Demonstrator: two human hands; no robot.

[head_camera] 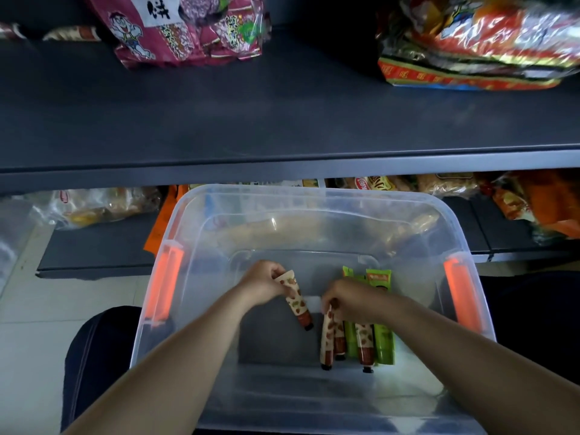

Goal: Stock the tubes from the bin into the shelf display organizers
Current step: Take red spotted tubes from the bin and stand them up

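The dark shelf (282, 114) runs across the view above the clear bin (314, 196), with a pink snack bag (175, 26) and a red-orange pack (470, 42) at its back; no display organizer shows here. The bin, with an orange latch (164, 284) on its left rim, sits just below the shelf edge, and both arms reach into it. This looks like the picking-up step. Inside the bin, left of centre, the left hand (262, 282) has its fingers curled round the crimped end of a cream spotted tube (298, 301), cap pointing down. To its right, the right hand (348, 301) pinches the top of another spotted tube (327, 337) from the cluster of spotted and green tubes (384, 340) lying on the bin floor. Next, probably, both tubes must be lifted clear of the bin walls and carried up to an organizer, which first has to be found.
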